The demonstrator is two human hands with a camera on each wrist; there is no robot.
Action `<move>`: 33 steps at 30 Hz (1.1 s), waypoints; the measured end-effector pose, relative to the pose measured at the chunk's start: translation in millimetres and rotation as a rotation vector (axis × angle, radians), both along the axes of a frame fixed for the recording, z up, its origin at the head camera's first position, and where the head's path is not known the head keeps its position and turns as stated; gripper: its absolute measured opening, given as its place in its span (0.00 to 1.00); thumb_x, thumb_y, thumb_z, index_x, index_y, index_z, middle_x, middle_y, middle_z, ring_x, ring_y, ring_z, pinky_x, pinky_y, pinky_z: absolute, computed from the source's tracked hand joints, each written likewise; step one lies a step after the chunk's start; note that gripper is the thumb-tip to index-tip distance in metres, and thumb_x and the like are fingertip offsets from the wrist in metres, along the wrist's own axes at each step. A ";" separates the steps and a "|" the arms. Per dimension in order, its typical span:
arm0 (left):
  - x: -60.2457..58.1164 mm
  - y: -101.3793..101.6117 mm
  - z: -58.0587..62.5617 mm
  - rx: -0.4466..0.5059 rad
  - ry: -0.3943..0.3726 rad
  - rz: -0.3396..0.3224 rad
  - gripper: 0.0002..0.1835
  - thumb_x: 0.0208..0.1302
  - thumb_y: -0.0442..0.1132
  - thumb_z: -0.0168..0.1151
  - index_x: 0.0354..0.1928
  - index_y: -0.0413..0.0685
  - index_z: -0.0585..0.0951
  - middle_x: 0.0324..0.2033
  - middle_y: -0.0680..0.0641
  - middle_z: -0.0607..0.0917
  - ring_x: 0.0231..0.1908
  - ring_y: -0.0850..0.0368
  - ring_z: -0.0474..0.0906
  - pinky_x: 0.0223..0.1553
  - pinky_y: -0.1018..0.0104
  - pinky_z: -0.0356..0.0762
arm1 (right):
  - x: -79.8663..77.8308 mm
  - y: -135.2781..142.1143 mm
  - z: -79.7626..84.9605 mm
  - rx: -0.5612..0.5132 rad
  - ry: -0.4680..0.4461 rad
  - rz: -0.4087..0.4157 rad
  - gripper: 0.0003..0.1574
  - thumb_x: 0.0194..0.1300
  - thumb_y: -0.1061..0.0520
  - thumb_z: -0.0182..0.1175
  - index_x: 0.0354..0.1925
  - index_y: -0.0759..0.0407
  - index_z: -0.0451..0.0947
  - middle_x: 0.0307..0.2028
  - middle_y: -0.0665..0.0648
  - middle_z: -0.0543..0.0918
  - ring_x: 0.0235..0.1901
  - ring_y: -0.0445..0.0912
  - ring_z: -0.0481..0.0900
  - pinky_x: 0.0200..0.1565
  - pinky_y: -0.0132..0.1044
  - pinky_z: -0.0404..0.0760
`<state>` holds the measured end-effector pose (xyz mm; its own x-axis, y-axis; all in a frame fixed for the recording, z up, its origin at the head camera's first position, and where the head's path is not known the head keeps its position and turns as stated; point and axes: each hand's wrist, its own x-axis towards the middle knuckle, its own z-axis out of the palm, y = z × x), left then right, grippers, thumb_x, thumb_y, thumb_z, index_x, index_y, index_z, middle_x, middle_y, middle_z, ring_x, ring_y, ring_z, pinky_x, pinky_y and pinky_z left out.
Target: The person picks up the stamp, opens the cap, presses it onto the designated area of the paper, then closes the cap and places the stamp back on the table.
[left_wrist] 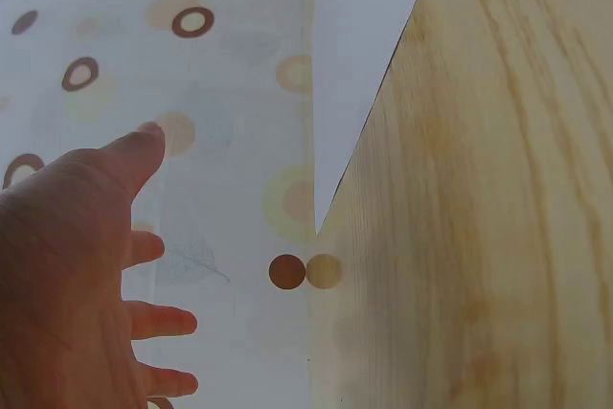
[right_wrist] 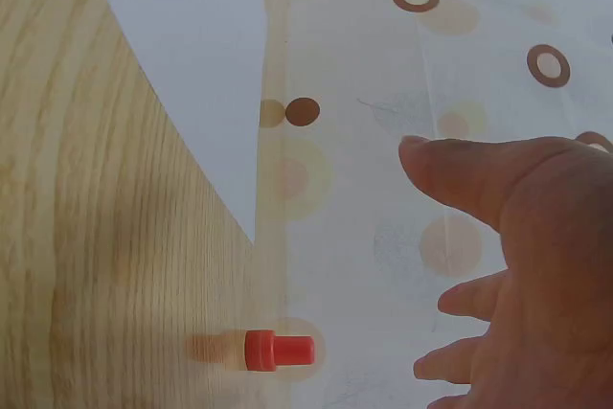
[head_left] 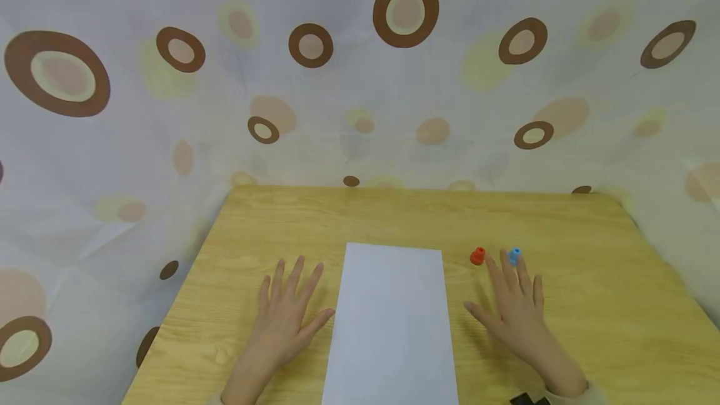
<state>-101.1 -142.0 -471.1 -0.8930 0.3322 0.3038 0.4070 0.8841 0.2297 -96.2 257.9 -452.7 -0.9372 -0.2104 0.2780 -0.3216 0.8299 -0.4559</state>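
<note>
A white sheet of paper (head_left: pixel 394 324) lies on the wooden table between the two hands. To its left, my left hand (head_left: pixel 287 320) is spread with straight fingers and holds nothing. My right hand (head_left: pixel 514 317) is likewise spread, to the right of the paper, its fingers pointing to the back. Just beyond its fingertips stand a small red stepped plastic piece (head_left: pixel 478 256) and a similar blue one (head_left: pixel 514 255), which the fingers partly cover. In the right wrist view the red piece (right_wrist: pixel 278 351) shows a wide base and a narrower top, apart from the hand.
The light wooden table (head_left: pixel 281 217) reaches back to a pale curtain (head_left: pixel 337 92) with brown rings and dots. This curtain also hangs along the left and right sides. A black object (head_left: pixel 529 399) sits by the right sleeve at the bottom edge.
</note>
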 end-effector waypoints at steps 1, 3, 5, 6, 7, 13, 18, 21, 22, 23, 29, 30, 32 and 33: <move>-0.6 1.0 0.3 0.010 0.004 -0.009 0.40 0.69 0.64 0.54 0.77 0.56 0.58 0.74 0.38 0.58 0.72 0.29 0.46 0.64 0.25 0.51 | -4.9 1.4 0.2 -0.018 0.004 0.006 0.54 0.68 0.46 0.62 0.76 0.66 0.45 0.74 0.78 0.41 0.73 0.72 0.29 0.63 0.75 0.22; -2.0 3.7 1.4 0.034 0.006 -0.033 0.40 0.69 0.62 0.55 0.76 0.52 0.59 0.73 0.37 0.59 0.71 0.28 0.50 0.63 0.26 0.55 | -14.6 3.9 1.9 -0.046 0.013 0.004 0.52 0.68 0.48 0.62 0.74 0.71 0.49 0.71 0.81 0.47 0.72 0.75 0.35 0.64 0.75 0.26; -3.7 6.6 3.4 0.069 -0.004 -0.056 0.40 0.69 0.60 0.57 0.76 0.49 0.60 0.72 0.37 0.62 0.70 0.29 0.54 0.62 0.27 0.59 | -24.6 5.4 4.5 -0.054 0.036 -0.013 0.49 0.67 0.50 0.62 0.72 0.73 0.52 0.69 0.82 0.53 0.69 0.77 0.45 0.65 0.76 0.33; -4.1 8.1 4.2 0.090 -0.011 -0.064 0.39 0.69 0.59 0.58 0.75 0.48 0.61 0.72 0.38 0.63 0.70 0.29 0.55 0.61 0.28 0.60 | -29.2 5.7 5.7 -0.057 0.052 -0.023 0.47 0.67 0.51 0.62 0.71 0.74 0.54 0.68 0.82 0.56 0.68 0.77 0.50 0.64 0.76 0.39; -4.3 9.8 5.1 0.110 -0.017 -0.071 0.39 0.69 0.58 0.59 0.74 0.47 0.62 0.71 0.38 0.64 0.69 0.30 0.57 0.61 0.29 0.62 | -33.8 5.6 6.6 -0.055 0.069 -0.034 0.46 0.67 0.52 0.63 0.70 0.74 0.56 0.67 0.81 0.59 0.66 0.76 0.54 0.63 0.76 0.45; -3.2 19.5 3.5 0.250 0.020 -0.127 0.32 0.64 0.50 0.66 0.66 0.43 0.72 0.65 0.38 0.73 0.64 0.35 0.67 0.55 0.33 0.71 | -56.7 2.5 7.1 -0.055 0.069 -0.092 0.34 0.68 0.58 0.61 0.64 0.77 0.64 0.59 0.79 0.70 0.56 0.75 0.69 0.54 0.72 0.67; -4.6 28.0 0.8 0.337 0.049 -0.186 0.30 0.61 0.45 0.69 0.63 0.42 0.74 0.61 0.37 0.75 0.62 0.38 0.70 0.52 0.34 0.73 | -73.1 1.6 6.8 0.015 -0.006 -0.175 0.29 0.70 0.57 0.57 0.61 0.76 0.68 0.57 0.79 0.71 0.53 0.72 0.72 0.50 0.67 0.75; -3.8 31.6 1.1 0.369 0.029 -0.208 0.30 0.62 0.44 0.69 0.63 0.43 0.74 0.60 0.38 0.76 0.61 0.39 0.71 0.53 0.35 0.73 | -79.3 3.2 4.7 0.037 -0.038 -0.216 0.30 0.70 0.55 0.57 0.61 0.76 0.68 0.55 0.79 0.72 0.50 0.72 0.74 0.45 0.65 0.78; -3.3 32.6 1.3 0.382 0.015 -0.213 0.30 0.62 0.44 0.69 0.64 0.43 0.74 0.60 0.39 0.76 0.61 0.40 0.71 0.54 0.36 0.73 | -80.9 3.9 3.4 0.036 -0.045 -0.224 0.31 0.69 0.55 0.57 0.61 0.76 0.68 0.54 0.79 0.72 0.48 0.72 0.75 0.44 0.65 0.78; -2.6 33.6 1.7 0.400 -0.005 -0.217 0.30 0.62 0.43 0.69 0.64 0.43 0.74 0.61 0.39 0.76 0.62 0.41 0.71 0.55 0.37 0.73 | -82.5 4.9 1.9 0.029 -0.054 -0.231 0.31 0.69 0.55 0.57 0.61 0.76 0.67 0.54 0.79 0.72 0.47 0.72 0.75 0.43 0.65 0.78; 2.6 39.0 5.6 0.537 -0.205 -0.189 0.32 0.65 0.44 0.67 0.69 0.46 0.70 0.65 0.46 0.73 0.66 0.48 0.68 0.65 0.46 0.68 | -91.6 10.0 -9.9 -0.017 -0.049 -0.228 0.31 0.67 0.57 0.61 0.60 0.77 0.69 0.52 0.79 0.73 0.45 0.70 0.76 0.44 0.64 0.77; 3.1 40.1 6.0 0.555 -0.235 -0.182 0.32 0.66 0.45 0.67 0.69 0.47 0.69 0.65 0.47 0.73 0.66 0.49 0.67 0.65 0.47 0.67 | -93.0 10.7 -11.9 -0.019 -0.041 -0.225 0.30 0.67 0.58 0.61 0.59 0.77 0.69 0.51 0.79 0.73 0.44 0.70 0.76 0.44 0.63 0.78; 3.8 42.7 5.8 0.589 -0.281 -0.178 0.32 0.67 0.45 0.66 0.70 0.48 0.68 0.66 0.48 0.72 0.67 0.50 0.66 0.66 0.47 0.66 | -95.2 11.8 -15.5 -0.019 -0.029 -0.222 0.26 0.67 0.59 0.60 0.56 0.78 0.72 0.49 0.78 0.75 0.43 0.68 0.77 0.42 0.62 0.78; 3.6 44.1 5.3 0.607 -0.294 -0.183 0.32 0.67 0.45 0.65 0.70 0.48 0.68 0.66 0.48 0.72 0.67 0.49 0.66 0.66 0.46 0.66 | -96.0 12.5 -17.2 -0.022 -0.022 -0.221 0.24 0.68 0.61 0.59 0.55 0.78 0.73 0.48 0.78 0.76 0.42 0.67 0.77 0.42 0.61 0.79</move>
<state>-97.5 -97.9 -465.7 -0.9124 0.3332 0.2377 0.3826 0.4877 0.7847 -192.3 270.4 -469.9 -0.9659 0.0063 0.2588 -0.1228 0.8689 -0.4794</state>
